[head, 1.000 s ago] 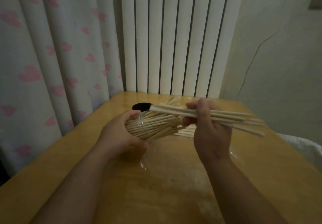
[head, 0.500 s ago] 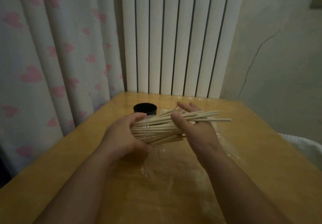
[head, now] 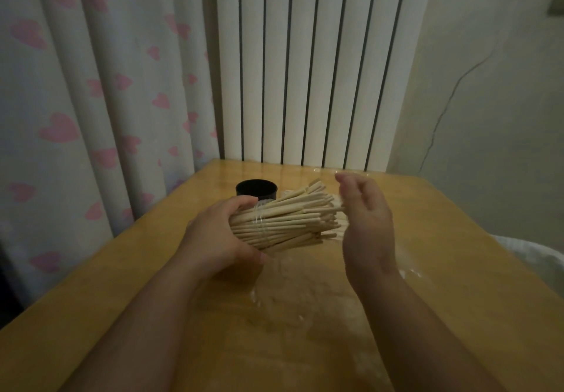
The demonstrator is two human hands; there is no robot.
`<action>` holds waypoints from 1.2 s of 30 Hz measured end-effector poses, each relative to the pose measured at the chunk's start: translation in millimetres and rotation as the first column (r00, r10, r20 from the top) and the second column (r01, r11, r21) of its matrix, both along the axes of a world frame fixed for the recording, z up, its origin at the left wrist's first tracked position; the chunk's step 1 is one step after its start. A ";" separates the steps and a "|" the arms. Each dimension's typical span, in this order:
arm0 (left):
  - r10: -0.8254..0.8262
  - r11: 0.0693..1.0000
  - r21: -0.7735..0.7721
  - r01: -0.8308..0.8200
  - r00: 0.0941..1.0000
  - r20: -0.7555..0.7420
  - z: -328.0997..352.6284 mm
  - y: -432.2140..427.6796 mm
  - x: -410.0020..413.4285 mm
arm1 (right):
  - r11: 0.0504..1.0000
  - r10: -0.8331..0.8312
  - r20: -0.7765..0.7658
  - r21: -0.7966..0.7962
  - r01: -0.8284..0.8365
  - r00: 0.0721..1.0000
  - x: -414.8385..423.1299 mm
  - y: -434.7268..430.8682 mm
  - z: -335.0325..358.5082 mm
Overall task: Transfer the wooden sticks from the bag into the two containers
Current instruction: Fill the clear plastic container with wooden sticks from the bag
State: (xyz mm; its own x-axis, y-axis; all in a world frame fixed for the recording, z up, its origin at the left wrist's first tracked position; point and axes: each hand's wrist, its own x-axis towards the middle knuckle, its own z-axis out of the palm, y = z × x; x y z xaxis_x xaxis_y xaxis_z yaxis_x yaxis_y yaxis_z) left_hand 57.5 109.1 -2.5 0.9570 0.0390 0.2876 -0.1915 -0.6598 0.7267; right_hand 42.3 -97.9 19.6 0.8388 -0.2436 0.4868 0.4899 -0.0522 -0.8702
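Observation:
My left hand (head: 218, 236) grips one end of a thick bundle of pale wooden sticks (head: 287, 223), which lies roughly level above the table. A thin clear band or plastic wrap circles the bundle near my fingers. My right hand (head: 364, 220) is flat, with straight fingers and its palm against the bundle's far ends. A black round container (head: 255, 189) stands behind the bundle, its lower part hidden by the sticks. A clear plastic bag (head: 293, 297) lies crumpled on the wooden table (head: 457, 269) under my hands. A second container is not in view.
A heart-patterned curtain (head: 91, 116) hangs at the left and a white ribbed radiator (head: 314, 65) stands behind the table's far edge. Something white (head: 531, 257) sits past the table's right edge.
My right hand let go of the sticks it held out to the right and now presses flat on the bundle's ends. The sticks that jutted out have been pushed in line.

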 end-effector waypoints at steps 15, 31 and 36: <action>-0.052 0.991 0.122 0.054 0.998 -0.018 3.6 1.6 -4.1 | 0.973 0.216 -0.268 -0.019 -0.229 0.939 0.1 7.2 -1.4; 0.010 0.973 0.228 -0.024 0.998 0.059 1.6 0.1 -3.1 | 0.976 -0.082 -0.133 -0.212 0.053 0.988 -0.4 -6.5 4.4; 0.058 0.985 0.161 -0.067 0.997 0.058 -1.1 3.3 2.0 | 0.949 -0.159 -0.023 -0.280 0.146 0.987 2.0 -12.8 4.3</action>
State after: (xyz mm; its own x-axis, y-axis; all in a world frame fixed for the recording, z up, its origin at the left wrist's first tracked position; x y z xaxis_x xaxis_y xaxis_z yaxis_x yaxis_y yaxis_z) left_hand 59.5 112.3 -3.6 0.9374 0.0465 0.3452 -0.1818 -0.7800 0.5988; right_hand 44.3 -110.7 23.9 0.8247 -0.2314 0.5161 0.4182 -0.3649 -0.8318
